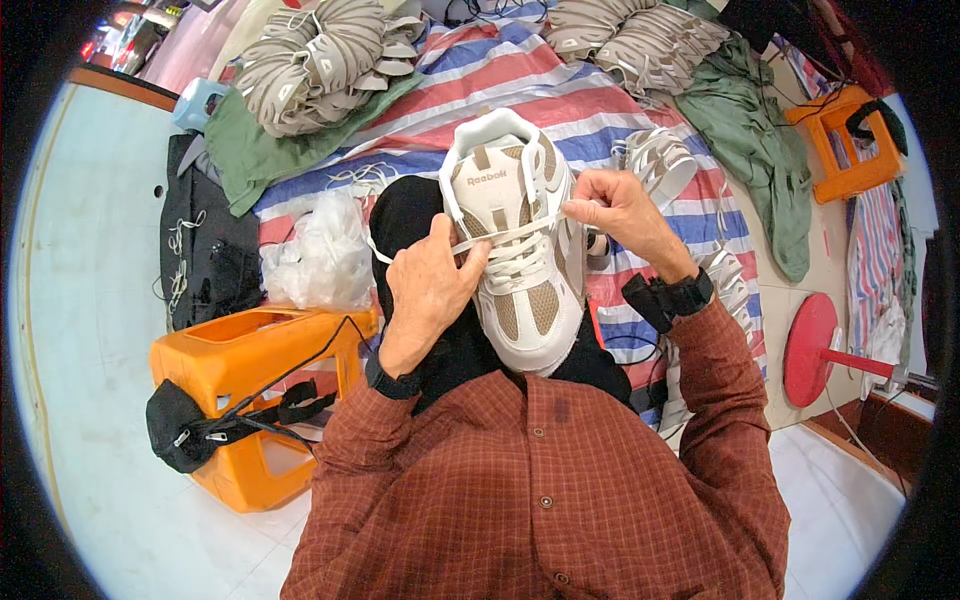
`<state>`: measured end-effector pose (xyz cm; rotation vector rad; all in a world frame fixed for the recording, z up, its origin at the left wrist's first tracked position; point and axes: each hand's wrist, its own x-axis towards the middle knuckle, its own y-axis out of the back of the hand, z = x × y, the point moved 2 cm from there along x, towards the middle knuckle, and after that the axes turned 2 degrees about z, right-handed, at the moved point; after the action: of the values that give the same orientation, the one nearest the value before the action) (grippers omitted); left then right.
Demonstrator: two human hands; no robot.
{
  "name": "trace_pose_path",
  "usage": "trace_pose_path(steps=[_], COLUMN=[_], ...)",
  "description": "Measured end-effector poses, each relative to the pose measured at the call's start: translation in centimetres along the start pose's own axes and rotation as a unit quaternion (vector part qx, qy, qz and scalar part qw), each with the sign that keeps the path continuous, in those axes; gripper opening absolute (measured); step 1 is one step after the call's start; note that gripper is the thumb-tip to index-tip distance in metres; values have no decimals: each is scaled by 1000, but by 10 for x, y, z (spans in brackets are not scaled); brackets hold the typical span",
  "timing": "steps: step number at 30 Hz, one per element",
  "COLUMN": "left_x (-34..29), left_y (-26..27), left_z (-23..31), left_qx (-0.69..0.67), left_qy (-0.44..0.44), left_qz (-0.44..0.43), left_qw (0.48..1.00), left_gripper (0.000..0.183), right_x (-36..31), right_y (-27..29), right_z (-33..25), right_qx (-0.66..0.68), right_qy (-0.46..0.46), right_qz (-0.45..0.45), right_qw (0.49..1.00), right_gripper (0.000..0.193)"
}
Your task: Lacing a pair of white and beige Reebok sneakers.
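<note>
A beige and white sneaker [518,240] with tan mesh panels rests on my lap, its toe toward me and its tongue away. White shoelace [515,234] crosses the lower part of the throat in several rows. My left hand [437,275] lies at the shoe's left side, thumb and forefinger pinching the lace near the eyelets. On the other side, my right hand [622,213] is closed on the lace, pulling a stretch of it out to the right. Whether the upper eyelets are threaded is hard to make out.
Stacked shoe uppers [325,65] lie at the far left, and more uppers [640,40] at the far right, on a striped sheet [480,75]. An orange stool [240,350] with a black pouch [180,425] stands left, beside a clear plastic bag [318,255]. A red round stand [808,350] is at right.
</note>
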<state>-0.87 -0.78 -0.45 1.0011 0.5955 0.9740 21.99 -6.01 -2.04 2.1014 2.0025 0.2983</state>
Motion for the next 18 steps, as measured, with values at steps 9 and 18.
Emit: trace_pose_path(steps=[9, 18], left_x=[18, 1], left_y=[48, 75], left_z=[-76, -231], left_qx=[-305, -269], left_qy=[63, 213], left_qz=[-286, -180], left_qw=[906, 922], left_gripper=[18, 11], right_x=[-28, -135], right_y=[72, 229], right_z=[-2, 67], right_qx=[-98, -238], right_qy=[-39, -189], right_qz=[-154, 53], right_qw=[982, 951], right_gripper=[19, 19])
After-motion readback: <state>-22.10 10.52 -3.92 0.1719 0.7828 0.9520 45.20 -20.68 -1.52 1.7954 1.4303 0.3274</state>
